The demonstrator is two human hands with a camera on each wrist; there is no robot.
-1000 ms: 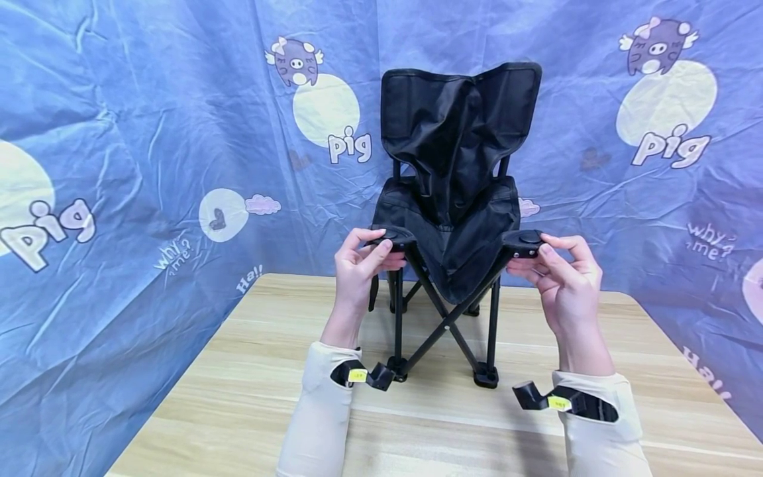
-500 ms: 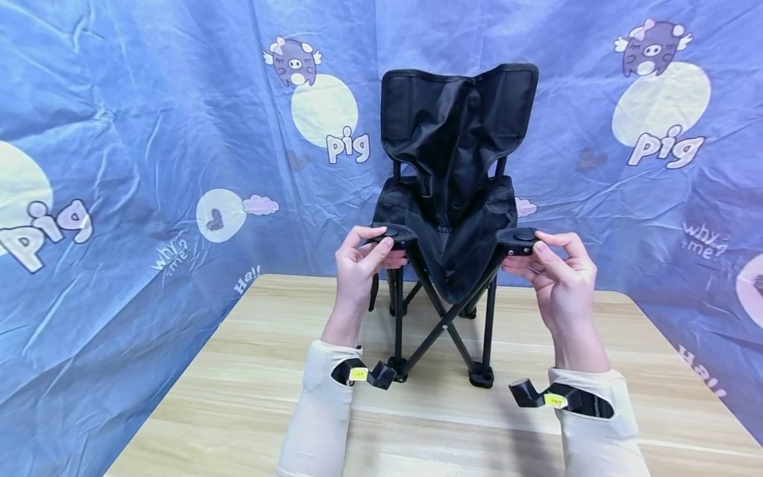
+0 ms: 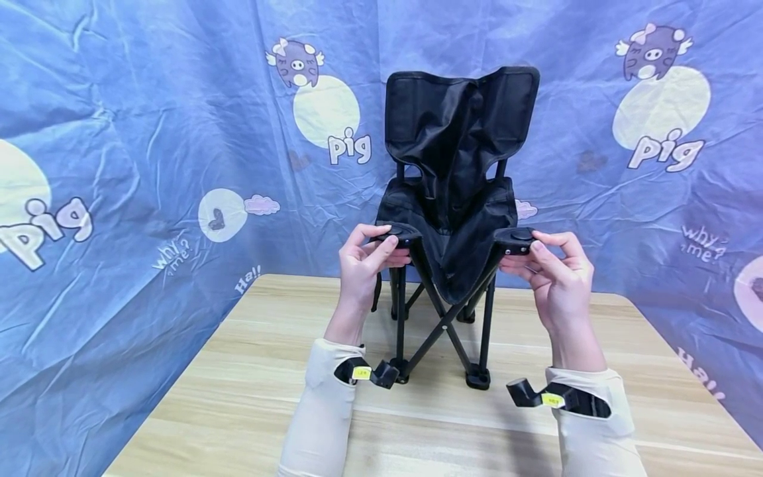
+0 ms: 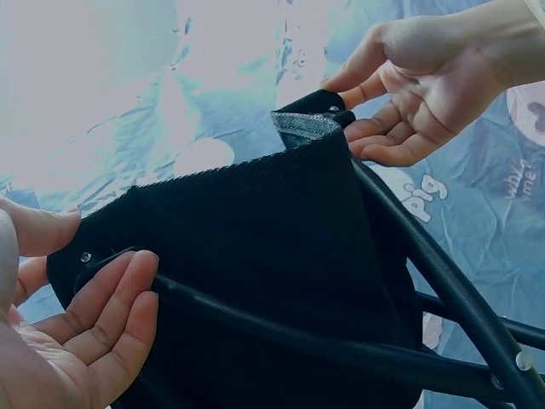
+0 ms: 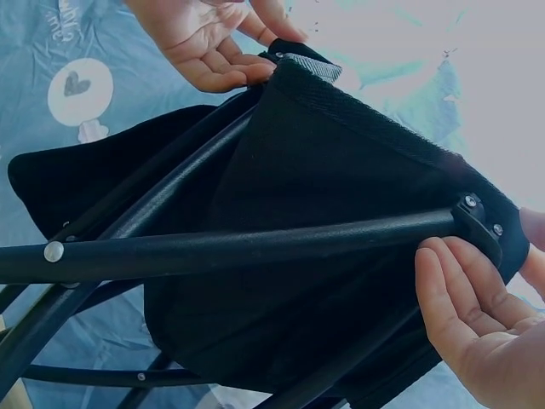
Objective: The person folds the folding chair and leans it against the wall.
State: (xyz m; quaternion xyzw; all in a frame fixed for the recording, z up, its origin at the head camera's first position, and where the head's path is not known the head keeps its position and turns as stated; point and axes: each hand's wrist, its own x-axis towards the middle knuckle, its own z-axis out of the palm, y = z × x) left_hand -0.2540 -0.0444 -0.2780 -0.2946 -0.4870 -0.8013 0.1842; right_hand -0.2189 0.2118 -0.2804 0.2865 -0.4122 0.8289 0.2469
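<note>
left hand (image 3: 362,262): grips the folding chair (image 3: 453,199) at its front left seat corner (image 3: 398,233), thumb on top of the round black cap, fingers curled underneath; in the left wrist view the fingers (image 4: 102,307) lie against the underside of the seat fabric and the frame tube
right hand (image 3: 557,275): grips the front right seat corner (image 3: 516,240) the same way, thumb over the cap, fingers curled below; in the right wrist view the fingers (image 5: 464,294) sit just under the end of the tube, where two rivets show
folding chair: small, black, standing upright on the desk (image 3: 238,404) near the far edge, about midway between the left and right edges, its front facing the person; the two front corners stand close together and the seat fabric (image 3: 456,265) hangs in a deep sag between them
frame: black crossed tubes (image 3: 444,324) meet at a pivot under the seat; the front feet (image 3: 477,379) rest on the desk
backrest (image 3: 461,116): black fabric, creased and folded inward down the middle, held on two uprights
sleeves (image 3: 322,411): cream, one on each forearm, each with a black wrist mount bearing a yellow tag
desk: light wood grain
backdrop (image 3: 149,132): wrinkled blue cloth behind and at both sides, printed with cartoon pigs, pale circles and the words "pig" and "why me?"
</note>
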